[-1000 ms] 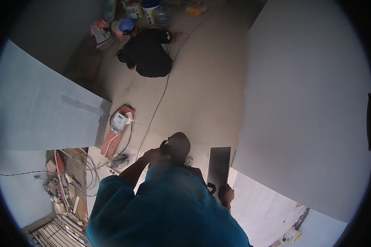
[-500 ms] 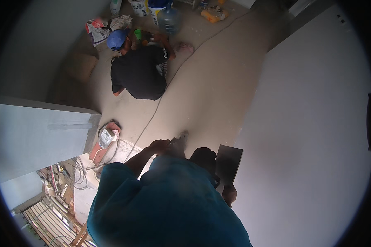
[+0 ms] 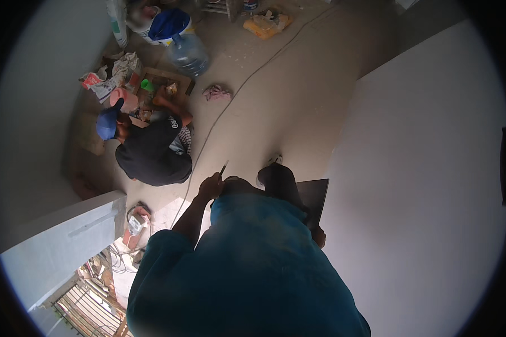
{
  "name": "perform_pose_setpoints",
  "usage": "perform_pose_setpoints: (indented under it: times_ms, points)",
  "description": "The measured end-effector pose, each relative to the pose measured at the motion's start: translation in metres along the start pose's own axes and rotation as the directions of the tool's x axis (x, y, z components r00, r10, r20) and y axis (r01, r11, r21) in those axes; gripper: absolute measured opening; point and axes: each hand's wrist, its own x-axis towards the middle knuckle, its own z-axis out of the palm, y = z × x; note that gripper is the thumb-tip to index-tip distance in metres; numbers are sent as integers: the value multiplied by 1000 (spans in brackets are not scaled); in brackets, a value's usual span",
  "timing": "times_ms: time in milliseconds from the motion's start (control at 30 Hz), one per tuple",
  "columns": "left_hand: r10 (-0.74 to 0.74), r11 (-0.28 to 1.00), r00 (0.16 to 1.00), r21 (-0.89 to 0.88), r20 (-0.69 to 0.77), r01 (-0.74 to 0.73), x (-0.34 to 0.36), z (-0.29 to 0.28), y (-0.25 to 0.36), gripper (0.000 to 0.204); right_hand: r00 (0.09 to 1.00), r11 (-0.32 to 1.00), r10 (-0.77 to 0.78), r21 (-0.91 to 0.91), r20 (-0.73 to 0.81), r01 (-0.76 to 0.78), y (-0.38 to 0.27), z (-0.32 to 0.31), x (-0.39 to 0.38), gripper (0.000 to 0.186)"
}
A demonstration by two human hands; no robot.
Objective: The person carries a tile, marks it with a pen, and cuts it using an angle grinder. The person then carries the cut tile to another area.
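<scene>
My left hand (image 3: 210,187) is held out in front of my body, closed around a thin, dark-handled tool (image 3: 224,167) that points forward. Its exact kind is too small to tell. Down at my right side, my right hand (image 3: 319,236) grips the near edge of a flat, dark rectangular board (image 3: 314,194). My teal shirt and dark trouser leg partly cover that hand and the board. The board hangs close beside the pale wall (image 3: 410,185).
A person in a blue cap (image 3: 152,149) squats ahead left, by a pink bucket (image 3: 123,99) and a large water bottle (image 3: 188,54). A cable (image 3: 230,101) runs along the floor. A pink rag (image 3: 216,92) lies near it. A wall end (image 3: 95,219) juts in at left.
My view has shifted forward and turned, so the squatting person appears lower and further left. My left hand has risen with its tool in plain sight. The board is now more hidden by my leg.
</scene>
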Motion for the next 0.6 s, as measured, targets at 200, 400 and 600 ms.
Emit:
perform_pose_setpoints:
  times_ms: [200, 400, 600]
  points:
    - [-142, 887, 965, -461, -221, 25, 156, -78, 88, 15, 992, 994, -102, 39, -70, 105, -88, -146, 138, 30]
    - [-237, 900, 926, -426, -295, 95, 333, -134, 100, 19, 997, 996, -46, 75, -69, 51, -216, -274, 254, 30]
    - [-30, 999, 957, -32, -289, 22, 585, -279, 275, 24, 993, 984, 89, 160, -73, -76, -336, -392, 354, 36]
